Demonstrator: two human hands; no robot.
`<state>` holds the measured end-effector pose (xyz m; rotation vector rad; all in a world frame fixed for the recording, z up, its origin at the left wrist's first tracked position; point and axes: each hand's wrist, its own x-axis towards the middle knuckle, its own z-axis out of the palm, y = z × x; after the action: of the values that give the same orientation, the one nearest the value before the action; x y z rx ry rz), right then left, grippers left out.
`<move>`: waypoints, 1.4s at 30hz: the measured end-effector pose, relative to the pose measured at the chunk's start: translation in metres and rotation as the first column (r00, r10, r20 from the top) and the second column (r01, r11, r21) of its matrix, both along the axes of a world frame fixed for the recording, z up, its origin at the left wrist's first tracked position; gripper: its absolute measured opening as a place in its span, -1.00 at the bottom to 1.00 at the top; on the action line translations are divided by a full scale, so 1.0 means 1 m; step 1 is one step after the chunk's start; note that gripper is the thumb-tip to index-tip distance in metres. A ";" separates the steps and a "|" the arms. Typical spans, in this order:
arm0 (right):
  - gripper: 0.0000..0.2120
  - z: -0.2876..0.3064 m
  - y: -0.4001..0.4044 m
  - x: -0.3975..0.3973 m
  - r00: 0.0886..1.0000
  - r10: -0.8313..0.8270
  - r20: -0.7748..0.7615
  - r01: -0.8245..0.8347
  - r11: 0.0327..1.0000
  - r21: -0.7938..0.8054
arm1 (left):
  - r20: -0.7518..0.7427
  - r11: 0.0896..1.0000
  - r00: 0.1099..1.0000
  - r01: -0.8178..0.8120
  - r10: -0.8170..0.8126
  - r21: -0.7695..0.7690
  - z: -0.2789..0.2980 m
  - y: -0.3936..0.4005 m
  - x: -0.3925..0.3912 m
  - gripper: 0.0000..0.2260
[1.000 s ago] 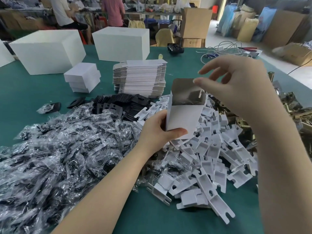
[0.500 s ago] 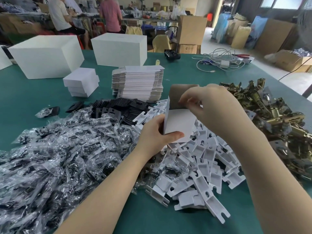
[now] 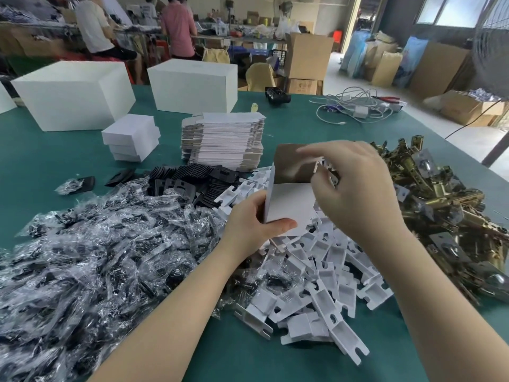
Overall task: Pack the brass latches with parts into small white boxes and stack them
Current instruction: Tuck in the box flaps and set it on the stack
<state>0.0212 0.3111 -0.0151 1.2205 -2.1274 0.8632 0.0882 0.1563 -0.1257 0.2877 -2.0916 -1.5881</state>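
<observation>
Over the box (image 3: 289, 205), right hand (image 3: 355, 188) has opened.

My feed is bright and evenly lit, daylight pouring in from the window (image 3: 451, 9) and doorway far beyond my right hand (image 3: 355, 188), with only soft shadows on the green desk (image 3: 41, 166). The fingers of that hand are motion-blurred, and glare sparkles off the clear bags (image 3: 82, 257) beside my left hand (image 3: 253, 227). Wide-angle distortion bends the desk edges and stretches my forearms, and the room behind looks slightly soft.
</observation>
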 end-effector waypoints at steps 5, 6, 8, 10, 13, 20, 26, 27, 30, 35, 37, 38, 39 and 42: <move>-0.85 -0.030 -0.005 -0.009 0.834 0.149 0.532 0.077 0.922 -0.380 | 0.009 1.000 1.000 0.003 -0.003 -0.015 0.001 0.000 0.000 -0.57; -0.88 -0.037 -0.008 -0.011 0.785 0.208 0.584 0.055 0.915 -0.399 | 0.018 1.000 1.000 0.000 0.000 -0.026 0.002 -0.001 0.000 -0.58; -0.88 -0.054 -0.013 -0.012 0.735 0.283 0.617 0.016 0.902 -0.432 | 0.042 1.000 0.999 0.024 -0.023 -0.020 0.007 -0.003 0.001 -0.57; -0.88 -0.068 -0.016 -0.010 0.705 0.366 0.608 -0.005 0.859 -0.511 | 0.077 0.998 0.996 0.044 -0.040 -0.048 0.012 -0.006 0.002 -0.55; -0.81 -0.081 -0.019 -0.008 0.780 0.384 0.494 -0.037 0.816 -0.576 | 0.108 0.994 0.993 0.057 -0.047 -0.097 0.019 -0.009 0.001 -0.55; -0.73 -0.094 -0.023 -0.009 0.824 0.350 0.445 -0.058 0.834 -0.548 | -0.181 1.000 0.984 0.003 -0.006 -0.017 0.035 0.003 0.009 -0.38; -0.73 -0.092 -0.021 -0.014 0.881 0.335 0.334 -0.144 0.862 -0.486 | -0.285 0.997 0.958 -0.018 -0.003 -0.071 0.050 -0.006 0.014 -0.59; -0.74 -0.093 -0.021 -0.016 0.883 0.342 0.321 -0.158 0.861 -0.483 | -0.272 0.997 0.962 -0.015 -0.008 -0.081 0.050 -0.008 0.014 -0.59; -0.83 -0.095 -0.021 -0.018 0.878 0.363 0.313 -0.178 0.853 -0.491 | -0.271 0.988 0.962 -0.031 -0.011 -0.149 0.048 -0.009 0.014 -0.58; -0.86 -0.091 -0.020 -0.015 0.849 0.384 0.363 -0.164 0.845 -0.509 | -0.265 0.949 0.964 -0.057 -0.029 -0.311 0.046 -0.008 0.012 -0.68; -0.84 -0.088 -0.022 -0.015 0.813 0.400 0.423 -0.125 0.829 -0.545 | -0.242 0.931 0.970 -0.057 -0.034 -0.359 0.046 -0.008 0.012 -0.75; -0.82 -0.087 -0.022 -0.015 0.795 0.402 0.454 -0.094 0.822 -0.562 | -0.242 0.924 0.970 -0.060 -0.036 -0.378 0.046 -0.008 0.012 -0.79; -0.81 -0.084 -0.023 -0.015 0.777 0.404 0.483 -0.065 0.815 -0.576 | -0.247 0.923 0.968 -0.061 -0.037 -0.379 0.048 -0.006 0.012 -0.83; -0.84 -0.074 -0.025 -0.019 0.684 0.473 0.556 -0.013 0.769 -0.639 | -0.268 0.957 0.963 -0.087 0.010 -0.278 0.053 -0.002 0.010 -0.82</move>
<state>0.0024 0.2859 -0.0892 0.9227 -1.9027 2.2343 0.0980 0.1546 -0.0725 0.0230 -2.0512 -1.1969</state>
